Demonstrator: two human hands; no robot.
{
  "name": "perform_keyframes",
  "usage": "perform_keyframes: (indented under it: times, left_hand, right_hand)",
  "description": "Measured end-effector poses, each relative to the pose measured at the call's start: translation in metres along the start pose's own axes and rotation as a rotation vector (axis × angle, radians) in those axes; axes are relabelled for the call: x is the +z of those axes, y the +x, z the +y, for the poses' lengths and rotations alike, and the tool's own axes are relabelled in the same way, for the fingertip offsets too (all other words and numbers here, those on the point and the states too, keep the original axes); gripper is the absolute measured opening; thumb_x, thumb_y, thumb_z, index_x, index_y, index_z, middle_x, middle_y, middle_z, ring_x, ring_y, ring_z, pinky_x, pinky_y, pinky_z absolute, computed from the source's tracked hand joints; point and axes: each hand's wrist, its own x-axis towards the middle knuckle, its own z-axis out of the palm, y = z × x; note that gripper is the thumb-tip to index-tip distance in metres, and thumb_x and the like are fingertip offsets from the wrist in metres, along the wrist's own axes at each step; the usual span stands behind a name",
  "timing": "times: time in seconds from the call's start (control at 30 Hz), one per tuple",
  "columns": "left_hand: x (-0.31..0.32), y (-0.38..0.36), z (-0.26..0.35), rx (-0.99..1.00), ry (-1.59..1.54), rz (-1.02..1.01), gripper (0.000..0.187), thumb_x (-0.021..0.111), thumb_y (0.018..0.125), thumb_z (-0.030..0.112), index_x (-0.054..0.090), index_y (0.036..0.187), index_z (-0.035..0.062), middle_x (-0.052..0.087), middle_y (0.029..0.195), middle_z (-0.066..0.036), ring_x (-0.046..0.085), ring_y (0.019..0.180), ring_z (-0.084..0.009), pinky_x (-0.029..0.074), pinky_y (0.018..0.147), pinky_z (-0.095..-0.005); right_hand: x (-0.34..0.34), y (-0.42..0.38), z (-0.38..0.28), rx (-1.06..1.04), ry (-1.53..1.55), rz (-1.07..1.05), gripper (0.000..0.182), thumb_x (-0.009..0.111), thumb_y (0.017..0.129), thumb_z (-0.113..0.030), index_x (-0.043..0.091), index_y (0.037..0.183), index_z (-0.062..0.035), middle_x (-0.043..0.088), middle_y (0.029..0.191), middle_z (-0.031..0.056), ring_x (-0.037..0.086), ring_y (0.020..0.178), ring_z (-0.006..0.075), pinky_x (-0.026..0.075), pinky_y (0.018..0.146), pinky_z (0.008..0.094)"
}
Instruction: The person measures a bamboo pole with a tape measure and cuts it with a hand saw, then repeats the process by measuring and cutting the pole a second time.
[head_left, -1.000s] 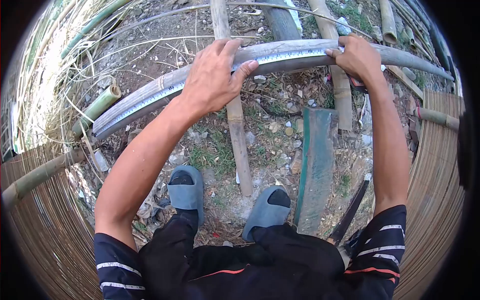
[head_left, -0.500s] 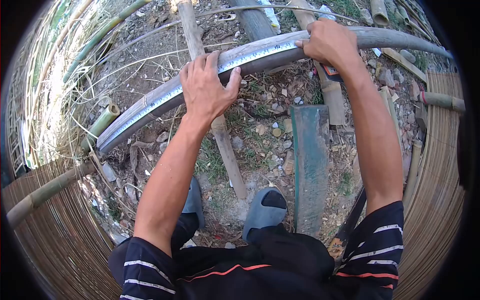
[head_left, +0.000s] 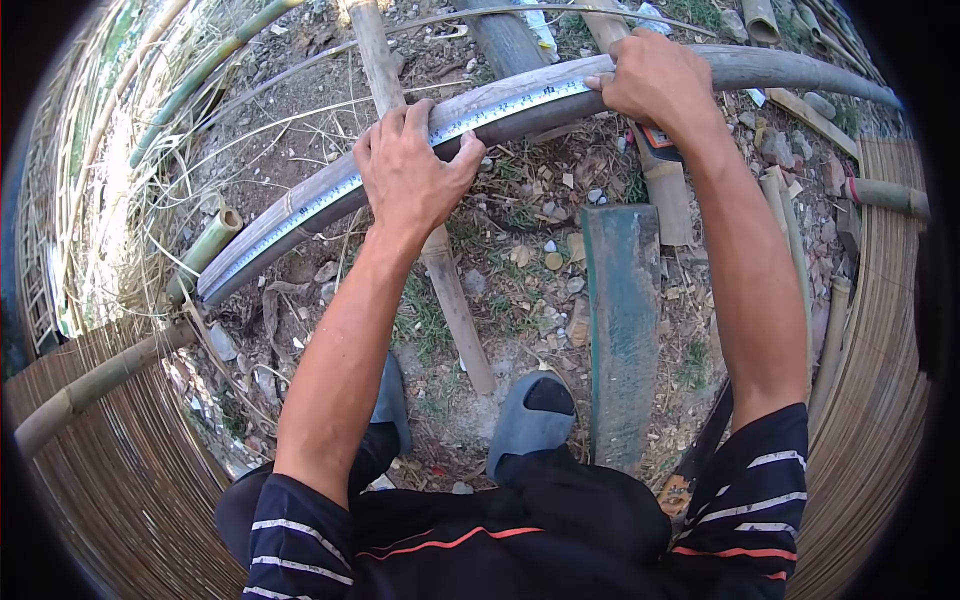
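A long grey pole (head_left: 770,70) looks curved and crosses the upper view. A white measuring tape (head_left: 300,216) lies along it from its left end to my right hand. My left hand (head_left: 405,165) wraps over the pole near its middle, thumb on the near side, pressing the tape against the wood. Farther right, my right hand (head_left: 652,78) is closed at the tape, its thumb pointing left along the blade. Beneath the right wrist shows part of a dark and orange tape case (head_left: 660,140).
A green-edged board (head_left: 622,330) lies on the rubble-strewn ground. Bamboo pieces (head_left: 455,310) run under the pole. Slatted mats (head_left: 120,460) flank both sides. A cut bamboo tube (head_left: 212,245) is near the pole's left end. My sandalled feet (head_left: 530,420) are below.
Both hands keep their holds on the pole and tape. The view has shifted very slightly; nothing else has visibly moved.
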Motion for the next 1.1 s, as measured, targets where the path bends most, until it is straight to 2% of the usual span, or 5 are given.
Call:
perform_keyframes:
  times: [0.17,0.27,0.47,0.67,1.1]
  left_hand:
    - [-0.005,0.000,0.008,-0.083,0.062,-0.079,0.073,0.067,0.086,0.052,0.065,0.142,0.0038,0.065,0.136,-0.022,0.057,0.133,-0.0382,0.030,0.121,-0.0547]
    - [-0.010,0.001,0.013,-0.135,0.053,-0.145,0.076,0.067,0.086,0.055,0.064,0.144,0.0061,0.062,0.142,-0.020,0.051,0.141,-0.0365,0.023,0.123,-0.0669]
    - [-0.017,0.007,0.017,-0.171,0.046,-0.184,0.074,0.068,0.086,0.057,0.067,0.136,0.0031,0.062,0.139,-0.024,0.044,0.144,-0.0435,0.009,0.119,-0.0825]
    - [-0.025,0.012,0.014,-0.156,0.038,-0.236,0.075,0.069,0.083,0.056,0.068,0.132,-0.0008,0.062,0.138,-0.024,0.045,0.143,-0.0440,0.007,0.118,-0.0848]
    - [-0.021,0.016,0.007,-0.110,0.043,-0.219,0.078,0.072,0.080,0.058,0.068,0.135,0.0032,0.066,0.135,-0.021,0.052,0.138,-0.0411,0.013,0.119,-0.0825]
  right_hand:
    - [0.003,-0.005,0.004,-0.059,0.020,0.078,0.045,0.076,0.092,-0.047,0.081,0.112,-0.0070,0.079,0.106,0.0182,0.076,0.102,0.0406,0.060,0.089,0.0502]
    - [0.004,-0.012,0.004,-0.096,-0.015,0.093,0.046,0.069,0.098,-0.045,0.073,0.124,-0.0071,0.074,0.114,0.0205,0.071,0.109,0.0435,0.057,0.091,0.0536]
    - [-0.007,-0.026,-0.033,-0.104,0.018,0.129,0.041,0.066,0.102,-0.046,0.073,0.124,-0.0123,0.070,0.122,0.0213,0.068,0.115,0.0443,0.054,0.094,0.0550]
    - [0.000,-0.030,-0.055,-0.132,0.075,0.065,0.042,0.068,0.099,-0.049,0.074,0.113,-0.0097,0.073,0.119,0.0197,0.070,0.110,0.0431,0.055,0.090,0.0550]
    - [0.010,-0.042,-0.038,-0.129,0.115,0.141,0.047,0.069,0.098,-0.051,0.076,0.112,-0.0071,0.074,0.107,0.0203,0.071,0.106,0.0421,0.056,0.087,0.0536]
